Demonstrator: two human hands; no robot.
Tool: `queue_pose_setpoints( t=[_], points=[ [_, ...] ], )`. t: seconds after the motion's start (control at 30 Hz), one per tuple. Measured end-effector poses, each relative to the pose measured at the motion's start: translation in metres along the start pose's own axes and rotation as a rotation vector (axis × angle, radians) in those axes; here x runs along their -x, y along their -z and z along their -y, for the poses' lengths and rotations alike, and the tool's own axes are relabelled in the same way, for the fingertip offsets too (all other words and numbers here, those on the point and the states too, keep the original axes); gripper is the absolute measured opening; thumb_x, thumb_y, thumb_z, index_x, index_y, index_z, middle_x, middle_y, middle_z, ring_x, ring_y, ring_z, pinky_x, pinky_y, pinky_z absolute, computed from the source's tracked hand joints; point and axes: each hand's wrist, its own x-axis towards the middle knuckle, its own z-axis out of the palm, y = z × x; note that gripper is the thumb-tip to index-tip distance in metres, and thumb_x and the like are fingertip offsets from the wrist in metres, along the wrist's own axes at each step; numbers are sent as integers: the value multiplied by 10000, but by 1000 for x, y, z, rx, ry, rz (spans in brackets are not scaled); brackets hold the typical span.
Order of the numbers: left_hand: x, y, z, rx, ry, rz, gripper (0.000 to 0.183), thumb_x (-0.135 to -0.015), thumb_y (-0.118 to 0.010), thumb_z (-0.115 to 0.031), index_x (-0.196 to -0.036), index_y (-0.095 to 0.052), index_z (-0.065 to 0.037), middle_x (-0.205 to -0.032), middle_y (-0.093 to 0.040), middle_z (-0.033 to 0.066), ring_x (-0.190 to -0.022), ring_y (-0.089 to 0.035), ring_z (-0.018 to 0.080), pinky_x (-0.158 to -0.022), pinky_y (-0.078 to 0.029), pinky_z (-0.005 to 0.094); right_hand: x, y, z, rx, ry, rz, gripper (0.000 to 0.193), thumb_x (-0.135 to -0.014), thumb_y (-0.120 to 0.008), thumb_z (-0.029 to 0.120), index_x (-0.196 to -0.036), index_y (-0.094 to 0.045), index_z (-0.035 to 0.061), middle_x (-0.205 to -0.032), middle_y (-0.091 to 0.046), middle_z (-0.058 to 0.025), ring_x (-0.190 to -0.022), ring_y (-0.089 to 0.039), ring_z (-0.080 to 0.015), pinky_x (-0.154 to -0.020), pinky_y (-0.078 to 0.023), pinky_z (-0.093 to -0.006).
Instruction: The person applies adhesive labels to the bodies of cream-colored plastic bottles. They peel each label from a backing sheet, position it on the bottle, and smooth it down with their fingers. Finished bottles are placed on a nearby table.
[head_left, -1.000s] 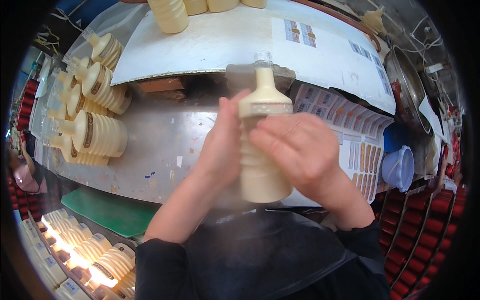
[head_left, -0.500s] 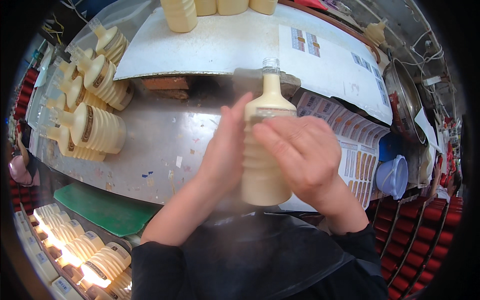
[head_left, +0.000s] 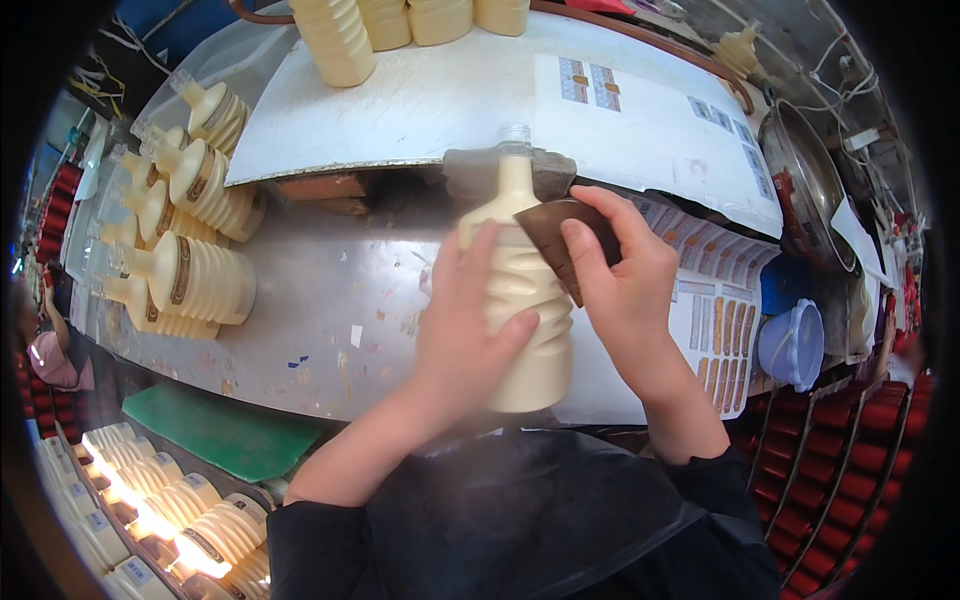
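A cream-coloured bottle (head_left: 535, 375) with ridged sides and a clear threaded neck is right in front of me, its base towards my body. My left hand (head_left: 460, 320) is slightly blurred; it holds the bottle's left side, thumb across the front. Between the thumb and fingers of my right hand (head_left: 630, 280) is a flat, dark brown scraper-like piece (head_left: 570, 235), whose edge reaches the bottle's upper right shoulder. A band of label shows on that shoulder, partly hidden by my left fingers and the dark piece.
Labelled cream bottles (head_left: 200, 280) lie stacked at the left of the metal table (head_left: 300, 345). More bottles (head_left: 330, 45) stand on the white board (head_left: 400, 110). Label sheets (head_left: 720, 330) and a blue bucket (head_left: 790, 345) are at the right. Lit bottles (head_left: 225, 525) fill a crate at lower left.
My right hand has drawn away to the right of the bottle, and the dark scraper-like piece now shows in it. My left hand has moved over the bottle's front.
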Motion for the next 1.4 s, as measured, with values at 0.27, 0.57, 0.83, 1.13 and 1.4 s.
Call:
queue_pose_setpoints(
  t=[0.27, 0.57, 0.83, 1.13, 1.4],
  points=[
    [-4, -4, 4, 221, 181, 10, 1116, -767, -816, -197, -1663, -155, -120, -1561, -367, 256, -1396, -462, 401, -1160, -417, 468, 22, -8, -58, -267, -337, -122, 294, -1009, -681, 65, -1294, -662, -6, -1172, -701, -59, -1044, -639, -104, -934, -512, -250],
    [-10, 0, -11, 451, 215, -6, 1119, -757, -733, -62, -1678, -100, -112, -1541, -425, 204, -1331, -535, 297, -1119, -460, 411, -28, 53, -64, -413, -235, -97, 209, -1001, -621, 96, -1188, -690, 32, -1023, -677, 2, -868, -586, -65, -779, -488, -237],
    [3, -3, -2, 665, 314, -20, 1027, -806, -660, -65, -1665, -98, -83, -1559, -398, 213, -1376, -500, 316, -1147, -431, 433, -123, 116, -133, 581, -208, -170, 309, -884, -646, 246, -1059, -781, 29, -958, -752, -189, -945, -715, -372, -878, -550, -427],
    [12, -5, 3, 658, 346, -17, 1023, -806, -657, -62, -1658, -89, -47, -1558, -400, 217, -1378, -498, 313, -1153, -421, 430, -183, 116, -168, 1019, -137, 267, 266, -914, -541, 128, -1030, -765, 46, -1067, -744, -191, -999, -711, -387, -886, -567, -492],
    [10, -7, 5, 589, 323, -46, 978, -806, -653, -72, -1640, -146, -14, -1532, -432, 213, -1363, -511, 305, -1148, -423, 428, -56, 112, -96, 700, 116, 277, 323, -917, -685, 203, -1206, -691, 58, -1249, -708, -136, -1076, -688, -367, -923, -559, -441]
  ],
)
